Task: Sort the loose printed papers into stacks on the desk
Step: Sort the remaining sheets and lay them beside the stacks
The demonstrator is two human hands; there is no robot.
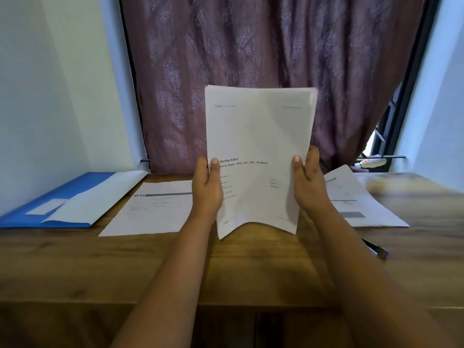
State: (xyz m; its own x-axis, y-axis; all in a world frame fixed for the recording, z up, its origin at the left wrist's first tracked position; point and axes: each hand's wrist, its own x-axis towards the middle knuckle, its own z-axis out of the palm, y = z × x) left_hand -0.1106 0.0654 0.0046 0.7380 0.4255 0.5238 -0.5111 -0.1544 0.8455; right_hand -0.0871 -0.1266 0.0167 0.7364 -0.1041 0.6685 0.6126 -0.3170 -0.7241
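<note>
**Holding a limp sheaf upright over the desk**

The left hand (207, 183) and right hand (307, 180) are each gripping a side edge of a thin sheaf of white printed papers (258, 146), thumbs on the front, holding it upright above the brown wooden desk (150, 259). The sheets are sagging at the bottom: light, floppy, likely to slide apart. Gripping both edges looks wise. A flat white printed sheet (155, 209) is lying to the left.

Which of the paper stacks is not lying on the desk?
The middle stack: both hands, left and right, hold it upright above the desk. The left stack and right stack lie flat.
</note>
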